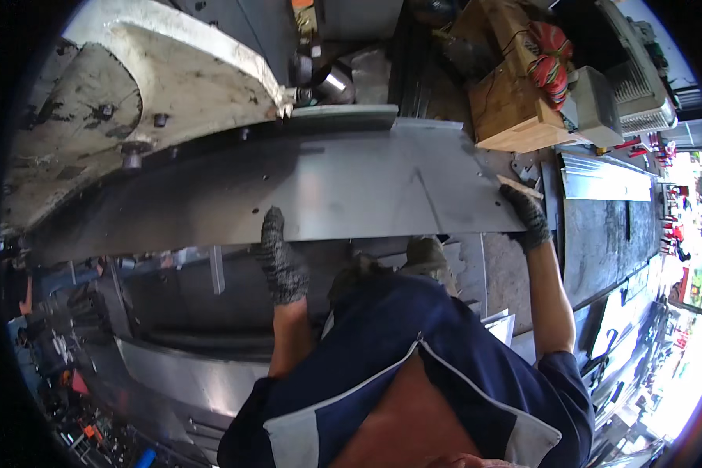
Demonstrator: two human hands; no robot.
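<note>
A long, flat sheet of grey metal [359, 187] with a few small holes lies across in front of me. My left hand [282, 261], in a dark knitted glove, grips its near edge left of the middle, thumb on top and the other fingers hidden underneath. At the right end my gloved right hand [529, 214] holds the sheet by its corner. The sheet's far left side runs in beneath the pale, worn body of a large machine [203, 74]. A narrow metal strip [343, 117] lies along the sheet's far edge.
A wooden cabinet [515, 101] stands at the far right, with a red patterned cloth bundle [550, 62] and a grey box-shaped device [594, 105] by it. Stacked metal sheets [608, 226] lie to my right. A curved metal panel [187, 374] and scattered tools are at lower left.
</note>
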